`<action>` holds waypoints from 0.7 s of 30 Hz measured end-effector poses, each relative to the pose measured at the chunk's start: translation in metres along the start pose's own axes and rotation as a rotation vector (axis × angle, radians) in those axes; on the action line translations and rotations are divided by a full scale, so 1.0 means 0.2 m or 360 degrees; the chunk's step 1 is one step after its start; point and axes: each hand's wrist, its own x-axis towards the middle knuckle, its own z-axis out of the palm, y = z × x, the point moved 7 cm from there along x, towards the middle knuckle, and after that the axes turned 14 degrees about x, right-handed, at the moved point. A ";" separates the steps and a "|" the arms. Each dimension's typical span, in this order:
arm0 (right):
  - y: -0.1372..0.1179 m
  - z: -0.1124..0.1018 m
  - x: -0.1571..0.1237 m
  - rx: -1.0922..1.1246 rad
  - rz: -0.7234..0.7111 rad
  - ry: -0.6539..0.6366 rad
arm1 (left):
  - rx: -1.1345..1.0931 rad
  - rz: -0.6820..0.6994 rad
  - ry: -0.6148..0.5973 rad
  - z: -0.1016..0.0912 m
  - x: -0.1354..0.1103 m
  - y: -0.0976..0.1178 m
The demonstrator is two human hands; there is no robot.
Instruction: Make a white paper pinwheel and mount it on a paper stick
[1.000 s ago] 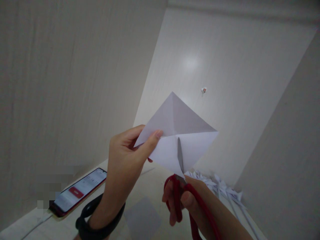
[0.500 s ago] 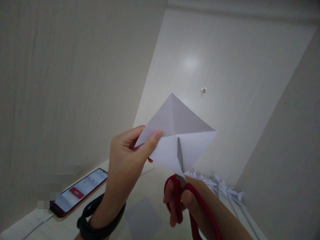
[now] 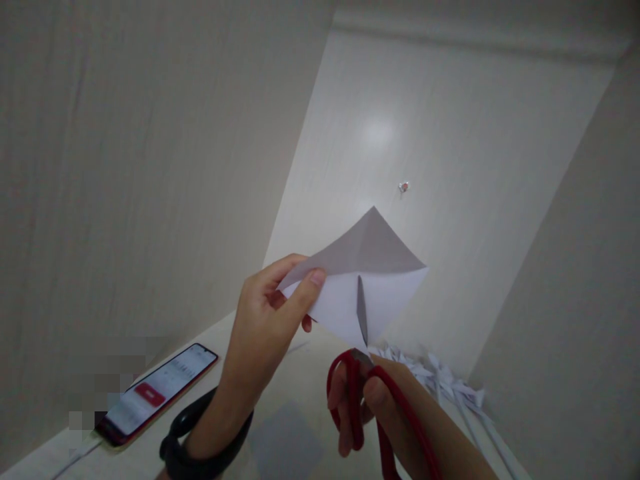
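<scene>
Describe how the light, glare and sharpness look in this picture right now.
Head view: dim, greyish light, with a soft glare spot on the back wall; head view: the held paper is greyer in its upper half, brighter below; head view: smaller text on the phone is too blurred to read, with blocky pixelation beside its lower left end.

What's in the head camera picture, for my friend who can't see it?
A left hand holds up creased white paper while the right hand holds red-handled scissors, one blade against the paper. A phone lies at left on the table.
</scene>
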 end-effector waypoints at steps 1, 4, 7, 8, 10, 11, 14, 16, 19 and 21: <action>-0.01 0.00 -0.01 -0.0018 -0.0011 0.0033 | -0.0030 0.0010 -0.0019 0.00 0.00 0.00; -0.02 0.00 -0.04 -0.0101 -0.0021 0.0086 | -0.0072 -0.0003 -0.0053 0.00 -0.01 -0.01; 0.00 0.01 -0.04 -0.0059 -0.0012 0.0020 | -0.0020 -0.0047 -0.0051 0.00 -0.02 -0.01; 0.01 0.03 -0.03 -0.0010 -0.0004 -0.0071 | 0.0010 -0.0057 -0.0048 -0.01 -0.03 -0.02; 0.03 0.03 -0.01 0.0074 0.0007 -0.0110 | 0.0063 -0.0071 -0.0024 -0.02 -0.03 -0.02; 0.03 0.03 0.00 0.0090 0.0011 -0.0110 | 0.0087 -0.0079 -0.0012 -0.02 -0.03 -0.02; 0.03 0.02 0.00 0.0060 0.0037 -0.0043 | 0.0120 -0.0096 0.0022 -0.03 -0.04 -0.02; 0.02 0.02 0.00 0.0019 0.0054 -0.0030 | 0.0120 -0.0096 0.0025 -0.03 -0.05 -0.03; 0.00 0.02 -0.01 -0.0036 0.0067 -0.0022 | 0.0107 -0.0093 0.0048 -0.03 -0.06 -0.03; -0.01 0.03 -0.02 -0.0071 0.0085 -0.0013 | 0.0105 -0.0097 0.0062 -0.03 -0.06 -0.03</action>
